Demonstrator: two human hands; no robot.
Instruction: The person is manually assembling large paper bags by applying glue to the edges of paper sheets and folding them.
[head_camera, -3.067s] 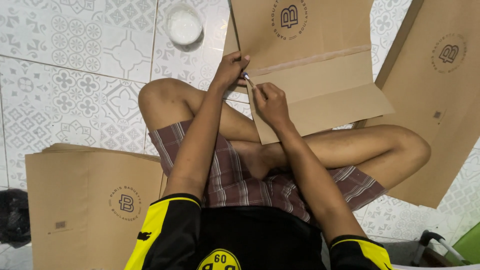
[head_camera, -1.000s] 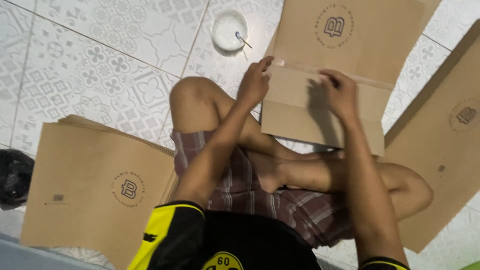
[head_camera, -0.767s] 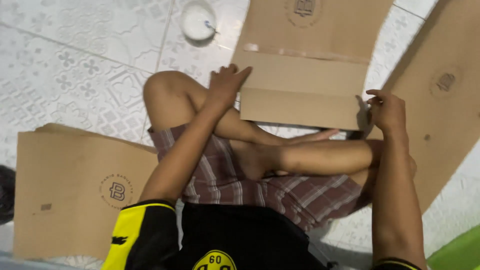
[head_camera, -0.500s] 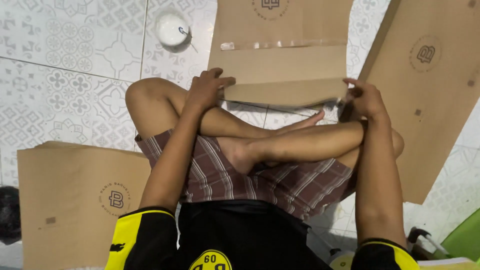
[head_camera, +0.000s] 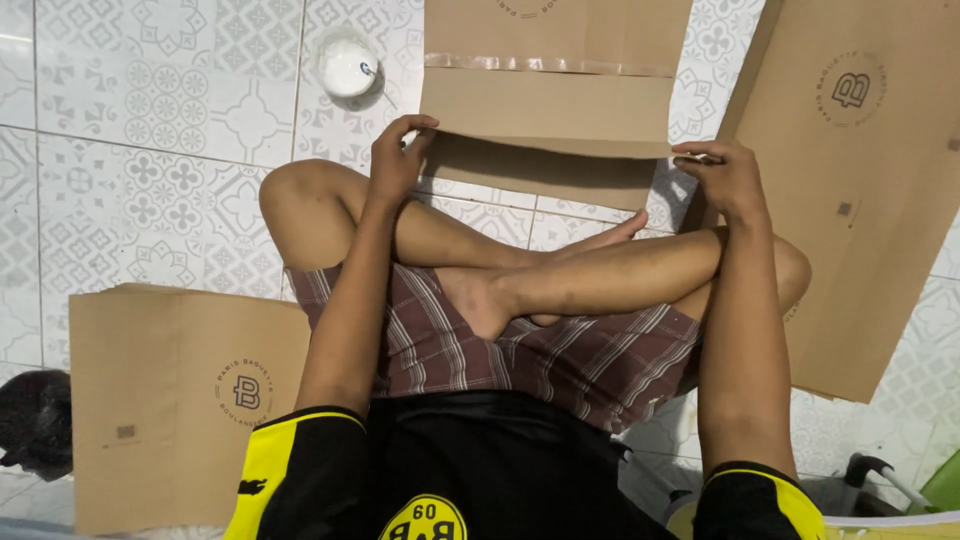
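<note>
Since the earlier frames, the lower flap of the flat brown kraft-paper sheet with a printed round logo (head_camera: 548, 105) has been lifted off the legs and turned up along its crease, so its shadowed underside now faces the camera, and both hands have moved out to the flap's two ends.

At the left end of the fold the left hand (head_camera: 397, 160) has fingers curled over the edge and the thumb beneath, pinching the paper. At the right end the right hand (head_camera: 727, 178) pinches the corner between thumb and fingertips. The sheet lies on the patterned white tiled floor (head_camera: 150, 120) just ahead of the crossed legs, stretched between the two grips, its far part running out of view at the top.

One sheet is in hand. It is plain matt brown, with a glossy strip across its width above the raised flap.

Two stacks of similar brown sheets lie nearby: one stack at the left (head_camera: 185, 400) beside the thigh, one large sheet pile at the right (head_camera: 860, 190) just beside the right hand. One small round white bowl with a thin stick in it (head_camera: 349, 68) sits on the tiles, near the sheet's left edge.
</note>
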